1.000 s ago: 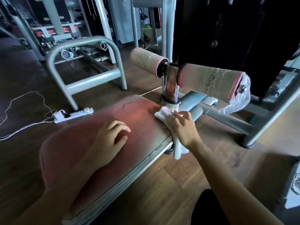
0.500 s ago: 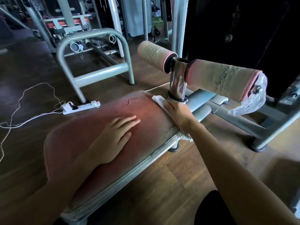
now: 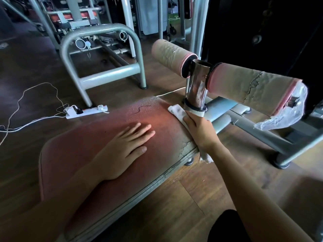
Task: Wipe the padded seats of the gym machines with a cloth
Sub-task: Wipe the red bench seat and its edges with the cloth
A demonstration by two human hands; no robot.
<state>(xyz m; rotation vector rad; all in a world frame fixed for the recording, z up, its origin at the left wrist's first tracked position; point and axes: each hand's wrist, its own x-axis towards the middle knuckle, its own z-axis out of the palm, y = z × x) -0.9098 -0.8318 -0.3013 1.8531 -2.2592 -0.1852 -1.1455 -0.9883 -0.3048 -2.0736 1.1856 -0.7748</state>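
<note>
- The padded seat point(image 3: 87, 154), reddish and worn, has cracked covering at its near right corner and water droplets point(image 3: 143, 105) at its far end.
- A left hand point(image 3: 122, 147) lies flat on the middle of the seat, fingers straight.
- A white cloth point(image 3: 176, 110) is draped over the seat's right end edge, pressed there by the right hand point(image 3: 201, 130).
- The wooden floor point(image 3: 192, 198) carries the bench.
- A white power strip point(image 3: 85, 112) and its loose cables point(image 3: 26, 102) lie on the floor left of the seat.
- A grey tube frame point(image 3: 104, 49) stands on the floor beyond the strip.
</note>
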